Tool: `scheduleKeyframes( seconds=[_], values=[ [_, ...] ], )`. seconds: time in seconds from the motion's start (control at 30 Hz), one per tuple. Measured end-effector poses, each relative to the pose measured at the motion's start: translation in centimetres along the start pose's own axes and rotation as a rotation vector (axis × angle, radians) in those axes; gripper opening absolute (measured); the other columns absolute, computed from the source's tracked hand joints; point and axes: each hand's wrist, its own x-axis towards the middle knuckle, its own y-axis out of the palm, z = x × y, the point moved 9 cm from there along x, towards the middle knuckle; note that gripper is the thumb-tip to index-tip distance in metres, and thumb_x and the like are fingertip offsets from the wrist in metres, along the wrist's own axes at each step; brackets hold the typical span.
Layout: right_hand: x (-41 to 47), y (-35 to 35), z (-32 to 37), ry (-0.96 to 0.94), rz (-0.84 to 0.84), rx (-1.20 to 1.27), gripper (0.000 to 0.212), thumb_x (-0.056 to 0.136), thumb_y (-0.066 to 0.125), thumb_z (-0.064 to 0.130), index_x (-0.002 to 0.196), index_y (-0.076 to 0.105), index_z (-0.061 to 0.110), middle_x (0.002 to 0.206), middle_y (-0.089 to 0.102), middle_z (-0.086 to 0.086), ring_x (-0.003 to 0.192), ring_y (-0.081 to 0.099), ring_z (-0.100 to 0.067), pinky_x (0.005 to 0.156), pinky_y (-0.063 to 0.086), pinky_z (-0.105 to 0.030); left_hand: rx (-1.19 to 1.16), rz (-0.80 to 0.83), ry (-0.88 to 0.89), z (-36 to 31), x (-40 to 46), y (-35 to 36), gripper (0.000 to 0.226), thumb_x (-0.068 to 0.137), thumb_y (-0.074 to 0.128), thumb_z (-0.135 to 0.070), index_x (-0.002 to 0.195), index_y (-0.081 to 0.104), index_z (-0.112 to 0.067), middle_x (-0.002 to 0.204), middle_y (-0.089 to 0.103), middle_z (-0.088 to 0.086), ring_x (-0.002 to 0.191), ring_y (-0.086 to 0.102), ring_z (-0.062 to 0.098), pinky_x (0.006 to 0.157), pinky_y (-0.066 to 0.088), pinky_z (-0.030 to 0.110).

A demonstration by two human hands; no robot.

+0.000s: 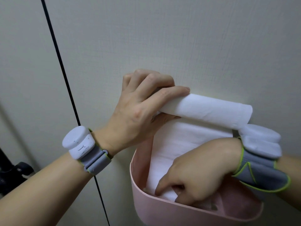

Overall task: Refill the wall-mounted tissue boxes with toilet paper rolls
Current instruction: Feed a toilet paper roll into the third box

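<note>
Left hand [140,111] grips toilet paper roll [210,110] against wall; right hand [195,173] pinches paper inside pink box [162,207].

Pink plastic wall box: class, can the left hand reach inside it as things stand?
Probably not: the left hand grips the white paper roll, and the right hand fills the pink plastic wall box.

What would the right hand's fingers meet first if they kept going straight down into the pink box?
The right hand points down into the box. Its fingers already touch the folded paper there; pushing on, they would likely press it toward the box's bottom, which is hidden.
</note>
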Motion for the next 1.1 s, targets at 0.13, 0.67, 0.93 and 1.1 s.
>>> scheduleKeyframes(
  seconds=[0.13, 0.67, 0.93, 1.1],
  values=[
    [-0.8, -0.3, -1.2, 0.038, -0.04, 0.056, 0.042, 0.095, 0.054, 0.034, 0.136, 0.047, 0.032, 0.097, 0.071, -0.001, 0.092, 0.065, -0.022, 0.085, 0.052, -0.034, 0.016, 0.007, 0.001, 0.0, 0.0, 0.0, 0.035, 0.085, 0.077, -0.033, 0.117, 0.072, -0.021, 0.112, 0.053, -0.007, 0.102, 0.05, 0.021, 0.086, 0.037, 0.042],
    [-2.5, 1.6, -1.6, 0.12, -0.038, 0.003, 0.043, 0.097, 0.05, 0.028, 0.14, 0.046, 0.033, 0.129, 0.057, 0.002, 0.114, 0.05, -0.017, 0.079, 0.03, -0.022, -0.029, 0.014, -0.043, -0.3, 0.0, -0.1, 0.033, 0.089, 0.072, -0.035, 0.117, 0.071, -0.019, 0.112, 0.053, -0.007, 0.103, 0.049, 0.023, 0.082, 0.041, 0.051],
    [-3.2, 1.0, -2.4, 0.114, -0.102, 0.028, 0.032, 0.097, 0.047, 0.026, 0.127, 0.059, 0.032, 0.096, 0.062, 0.012, 0.087, 0.044, -0.006, 0.075, 0.039, -0.021, -0.014, 0.113, -0.046, -0.7, -0.2, 0.1, 0.032, 0.089, 0.072, -0.036, 0.117, 0.071, -0.02, 0.108, 0.065, 0.0, 0.1, 0.052, 0.023, 0.085, 0.036, 0.045],
    [-3.5, 0.9, -2.1, 0.143, -0.079, 0.03, 0.032, 0.097, 0.047, 0.023, 0.124, 0.062, 0.03, 0.117, 0.065, 0.005, 0.096, 0.052, -0.012, 0.085, 0.044, -0.027, -0.044, 0.149, -0.022, -1.0, -0.3, 0.0, 0.032, 0.09, 0.07, -0.037, 0.117, 0.071, -0.019, 0.108, 0.065, 0.001, 0.1, 0.049, 0.02, 0.086, 0.032, 0.04]
  ],
)
